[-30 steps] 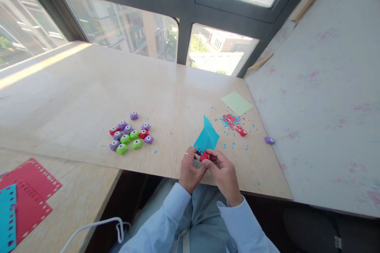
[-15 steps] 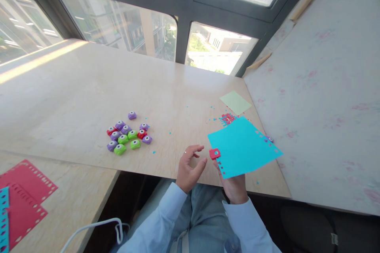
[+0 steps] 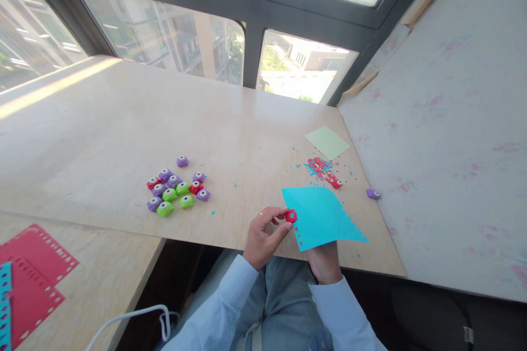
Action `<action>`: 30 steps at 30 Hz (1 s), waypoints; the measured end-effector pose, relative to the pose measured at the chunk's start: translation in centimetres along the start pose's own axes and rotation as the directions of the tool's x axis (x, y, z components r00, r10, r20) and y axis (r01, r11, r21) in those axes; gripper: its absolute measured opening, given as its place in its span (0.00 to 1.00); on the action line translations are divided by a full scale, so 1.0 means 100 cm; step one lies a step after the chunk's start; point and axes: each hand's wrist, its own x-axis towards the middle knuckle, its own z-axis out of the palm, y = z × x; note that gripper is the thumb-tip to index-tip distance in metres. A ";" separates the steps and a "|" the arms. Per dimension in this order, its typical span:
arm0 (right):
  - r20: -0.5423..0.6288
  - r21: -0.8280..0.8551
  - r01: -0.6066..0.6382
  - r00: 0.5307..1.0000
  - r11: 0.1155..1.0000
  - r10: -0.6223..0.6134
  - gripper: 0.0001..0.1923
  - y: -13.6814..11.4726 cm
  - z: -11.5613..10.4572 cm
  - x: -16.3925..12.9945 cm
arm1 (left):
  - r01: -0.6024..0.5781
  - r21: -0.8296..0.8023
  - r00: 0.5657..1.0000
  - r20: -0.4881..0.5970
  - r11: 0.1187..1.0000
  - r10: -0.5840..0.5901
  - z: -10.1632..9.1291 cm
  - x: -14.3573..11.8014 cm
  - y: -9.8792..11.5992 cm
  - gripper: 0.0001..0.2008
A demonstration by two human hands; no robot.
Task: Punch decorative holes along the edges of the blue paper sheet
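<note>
My left hand (image 3: 263,235) pinches a small red craft punch (image 3: 291,215) between thumb and fingers. The punch sits on the left edge of a blue sheet of paper (image 3: 319,216), beside a row of small punched holes. Underneath the sheet is my right hand (image 3: 324,260), holding the paper up from below; its fingers are mostly hidden. The sheet's right edge is cut with notches and bends downward. Just beyond the sheet, another red punch (image 3: 337,184) lies beside a pile of red and blue paper bits (image 3: 318,169).
Several purple, green and red punches (image 3: 169,194) are grouped on the table (image 3: 230,131) to the left. A purple punch (image 3: 373,193) lies by the wall, and a pale green sheet (image 3: 328,142) at the back right. Punched red sheets (image 3: 37,269) rest at lower left, near a white cable (image 3: 127,313).
My left hand has closed on the red punch at the paper's edge. The blue sheet has dropped and tilted, uncovering the red punch and more paper bits behind it.
</note>
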 end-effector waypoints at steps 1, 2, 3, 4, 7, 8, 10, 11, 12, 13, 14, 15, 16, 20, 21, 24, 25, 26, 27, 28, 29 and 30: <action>-0.009 0.038 -0.008 1.000 0.999 0.009 0.25 -0.003 0.002 0.000 | -0.005 0.000 1.000 -0.007 1.000 0.005 0.000 0.000 0.000 0.13; -0.017 0.067 -0.016 1.000 0.998 0.017 0.24 -0.006 0.005 -0.001 | -0.011 -0.002 1.000 -0.016 1.000 0.011 0.001 0.001 0.000 0.12; -0.028 0.081 -0.018 0.999 0.997 0.021 0.23 -0.008 0.007 -0.001 | -0.019 -0.005 0.999 -0.028 1.000 0.019 0.001 0.001 -0.001 0.12; -0.035 0.082 -0.024 0.999 0.996 0.027 0.23 -0.010 0.008 -0.001 | -0.027 -0.004 0.999 -0.043 1.000 0.027 0.002 0.001 -0.001 0.12; -0.025 0.125 -0.081 0.996 0.989 0.085 0.24 -0.013 0.013 -0.004 | -0.045 0.026 0.996 -0.079 0.999 0.047 0.004 0.000 -0.001 0.11; -0.017 0.157 -0.114 0.993 0.981 0.118 0.24 -0.013 0.014 -0.006 | -0.048 0.042 0.995 -0.087 0.998 0.051 0.004 -0.001 0.000 0.11; 0.006 0.219 -0.196 0.980 0.956 0.199 0.25 -0.014 0.018 -0.011 | -0.048 0.072 0.993 -0.102 0.996 0.055 0.005 -0.001 0.000 0.10; 0.027 0.244 -0.234 0.972 0.941 0.234 0.26 -0.015 0.019 -0.014 | -0.046 0.085 0.992 -0.116 0.995 0.056 0.005 -0.002 0.000 0.10; 0.055 0.268 -0.266 0.964 0.926 0.261 0.26 -0.016 0.020 -0.018 | -0.043 0.098 0.989 -0.134 0.994 0.056 0.006 -0.002 0.000 0.10; 0.087 0.291 -0.290 0.957 0.912 0.276 0.27 -0.018 0.022 -0.020 | -0.040 0.109 0.986 -0.155 0.993 0.056 0.006 -0.002 0.000 0.10; 0.122 0.316 -0.308 0.951 0.897 0.284 0.27 -0.021 0.023 -0.022 | -0.037 0.117 0.983 -0.173 0.992 0.057 0.007 -0.002 0.000 0.09; 0.149 0.343 -0.320 0.947 0.883 0.285 0.27 -0.024 0.024 -0.024 | -0.034 0.124 0.981 -0.187 0.992 0.057 0.007 -0.002 0.000 0.09; 0.163 0.366 -0.327 0.944 0.871 0.286 0.25 -0.028 0.025 -0.024 | -0.036 0.127 0.978 -0.197 0.991 0.061 0.008 -0.002 0.000 0.09; 0.081 0.412 -0.324 0.944 0.851 0.321 0.15 -0.039 0.034 -0.019 | -0.055 0.115 0.977 -0.198 0.992 0.077 0.009 -0.003 -0.003 0.10; 0.043 0.416 -0.318 0.943 0.852 0.331 0.14 -0.040 0.037 -0.017 | -0.056 0.103 0.978 -0.194 0.993 0.075 0.009 -0.003 -0.003 0.10; -0.048 0.397 -0.292 0.940 0.870 0.338 0.15 -0.037 0.047 -0.013 | -0.036 0.061 0.980 -0.195 0.998 0.047 0.008 -0.003 -0.004 0.11; -0.062 0.387 -0.286 0.940 0.877 0.334 0.16 -0.035 0.050 -0.012 | -0.026 0.049 0.979 -0.202 0.998 0.036 0.008 -0.003 -0.004 0.11; -0.071 0.381 -0.281 0.941 0.881 0.331 0.16 -0.034 0.052 -0.012 | -0.017 0.039 0.978 -0.208 0.999 0.025 0.008 -0.003 -0.004 0.12; -0.074 0.379 -0.280 0.941 0.882 0.331 0.16 -0.033 0.054 -0.012 | -0.009 0.031 0.977 -0.213 0.999 0.015 0.008 -0.003 -0.003 0.12; -0.075 0.380 -0.281 0.940 0.881 0.332 0.16 -0.032 0.056 -0.012 | -0.002 0.026 0.976 -0.216 1.000 0.007 0.008 -0.003 -0.003 0.12; -0.077 0.383 -0.283 0.939 0.879 0.335 0.16 -0.031 0.057 -0.012 | 0.004 0.025 0.976 -0.217 1.000 0.002 0.008 -0.002 -0.003 0.12; -0.083 0.389 -0.284 0.937 0.877 0.340 0.16 -0.031 0.057 -0.011 | 0.010 0.027 0.976 -0.219 1.000 -0.004 0.008 -0.002 -0.004 0.12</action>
